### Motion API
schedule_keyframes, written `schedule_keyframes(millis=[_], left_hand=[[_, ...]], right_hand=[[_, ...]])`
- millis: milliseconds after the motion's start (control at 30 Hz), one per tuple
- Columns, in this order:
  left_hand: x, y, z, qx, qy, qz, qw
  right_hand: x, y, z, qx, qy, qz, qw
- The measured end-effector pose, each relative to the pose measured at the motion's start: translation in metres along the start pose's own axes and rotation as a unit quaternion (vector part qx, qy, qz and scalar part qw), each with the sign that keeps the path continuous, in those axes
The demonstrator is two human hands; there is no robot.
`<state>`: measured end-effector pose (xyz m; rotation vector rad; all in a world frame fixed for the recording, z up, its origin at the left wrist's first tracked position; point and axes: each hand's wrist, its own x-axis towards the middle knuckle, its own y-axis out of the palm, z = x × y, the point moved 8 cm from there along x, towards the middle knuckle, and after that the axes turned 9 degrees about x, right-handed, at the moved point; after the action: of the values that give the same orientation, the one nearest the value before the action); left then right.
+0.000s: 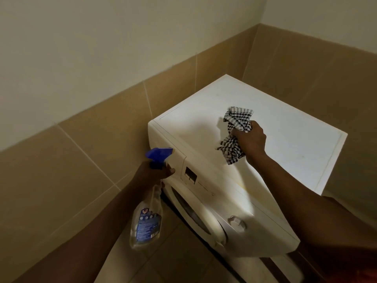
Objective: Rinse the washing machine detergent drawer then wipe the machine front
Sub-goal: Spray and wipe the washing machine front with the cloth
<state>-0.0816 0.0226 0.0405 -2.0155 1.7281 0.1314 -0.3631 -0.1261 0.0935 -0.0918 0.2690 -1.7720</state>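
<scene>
Now you are wiping: your right grip [251, 139] clutches the checked cloth [237, 124] on the washing machine [289, 152] top, and your left grip [156, 173] holds the spray bottle [145, 223] beside the machine front [206, 189]. Next, I think, bring the cloth down there.

Tan wall tiles [71, 160] below cream wall [81, 48], tiled floor [173, 262]

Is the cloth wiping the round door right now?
No, the right hand grips the cloth over the machine's top, well away from the door.
</scene>
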Motion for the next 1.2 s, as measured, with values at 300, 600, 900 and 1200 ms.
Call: schedule_keyframes(millis=[300,600,900,1200], left_hand=[[0.024,-0.042,0.007,-0.029,0.004,-0.045,0.999],[0.063,-0.077,-0.002,0.036,0.076,-0.087,0.993],[0.088,-0.081,0.005,0.108,0.051,-0.073,0.990],[0.040,0.054,0.034,0.259,0.073,0.191,0.944]], right_hand=[[0.000,0.048,0.004,-0.016,0.001,0.012,1.000],[0.010,0.070,0.018,0.002,-0.015,-0.012,1.000],[0.020,0.066,0.030,0.001,-0.025,-0.038,0.999],[0.021,0.018,0.048,-0.003,-0.043,-0.076,0.996]])
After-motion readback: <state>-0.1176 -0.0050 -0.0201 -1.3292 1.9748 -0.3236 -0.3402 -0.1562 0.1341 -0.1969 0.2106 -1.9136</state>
